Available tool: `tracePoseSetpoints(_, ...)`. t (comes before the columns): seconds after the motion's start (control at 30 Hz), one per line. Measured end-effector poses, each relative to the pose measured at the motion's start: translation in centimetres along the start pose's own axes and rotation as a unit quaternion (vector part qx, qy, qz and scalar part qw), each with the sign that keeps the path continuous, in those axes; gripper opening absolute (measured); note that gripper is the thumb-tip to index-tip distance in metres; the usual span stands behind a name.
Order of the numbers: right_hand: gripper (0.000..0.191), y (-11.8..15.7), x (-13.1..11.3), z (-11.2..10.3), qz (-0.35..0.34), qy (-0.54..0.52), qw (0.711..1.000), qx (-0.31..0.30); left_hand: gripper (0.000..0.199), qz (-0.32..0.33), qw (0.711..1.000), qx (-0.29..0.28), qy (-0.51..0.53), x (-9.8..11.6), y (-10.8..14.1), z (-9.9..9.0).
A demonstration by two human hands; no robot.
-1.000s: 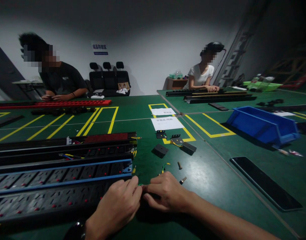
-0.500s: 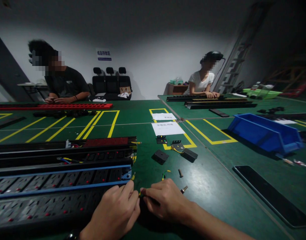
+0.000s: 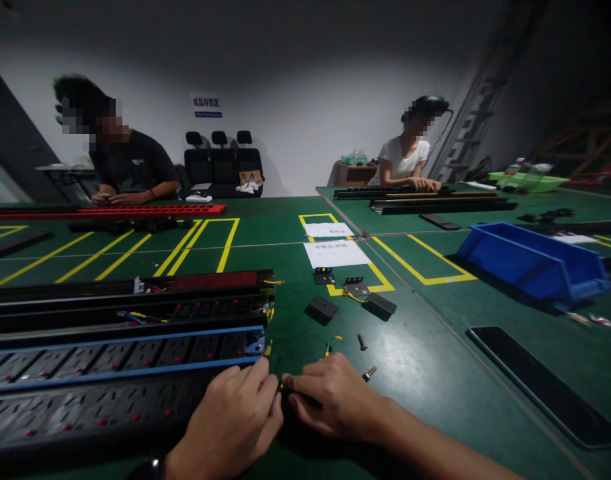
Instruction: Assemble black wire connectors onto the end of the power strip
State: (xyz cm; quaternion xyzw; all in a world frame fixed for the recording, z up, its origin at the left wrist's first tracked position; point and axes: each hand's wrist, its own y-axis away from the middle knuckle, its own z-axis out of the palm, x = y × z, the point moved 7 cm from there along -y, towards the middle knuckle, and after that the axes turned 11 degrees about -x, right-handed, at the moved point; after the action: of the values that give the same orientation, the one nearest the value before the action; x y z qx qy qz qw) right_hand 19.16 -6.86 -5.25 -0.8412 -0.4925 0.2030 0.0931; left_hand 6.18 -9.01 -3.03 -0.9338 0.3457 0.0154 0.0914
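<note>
Right hand [image 3: 335, 399]: fingers pinching wire [image 3: 282, 386], seemingly for control. Left hand [image 3: 235, 415]: fingers curled, contents hidden. Bolt [image 3: 370, 374]: beyond right fingers.

Head view, one: we are looking forward and down from head height across the green counter [image 3: 425, 360], catching our hands [image 3: 235, 410] close at the lower edge and facing the pale wall [image 3: 295, 127] beyond.

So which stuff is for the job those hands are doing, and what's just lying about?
Probably for the job:
yellow bit between left hand and right hand
blue-edged socket strip
green-yellow wire

Seemingly just lying about:
phone
black seats
</note>
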Motion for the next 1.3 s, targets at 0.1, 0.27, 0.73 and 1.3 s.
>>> tracePoseSetpoints(0.1, 0.019, -0.05, -0.02, -0.05, -0.003, -0.001, 1.0, -0.01, 0.017, -0.003, 1.0, -0.006, -0.008, 0.07, -0.14, -0.07)
tracePoseSetpoints(0.27, 0.02, -0.02, 0.18, 0.0, 0.012, -0.008, 1.0, 0.011, 0.017, -0.01, 0.999, -0.03, -0.014, -0.04, -0.25, -0.06)
tracePoseSetpoints(0.73, 0.022, 0.22, -0.15, -0.61, -0.017, -0.017, 0.999, 0.022, 0.017, -0.017, 0.998, -0.053, 0.04, -0.57, -0.41, -0.14)
tracePoseSetpoints(1.3, 0.024, 0.15, 0.19, -0.52, -0.005, -0.025, 0.999, 0.022, 0.016, 0.006, 0.999, -0.041, 0.026, -0.33, -0.28, -0.06)
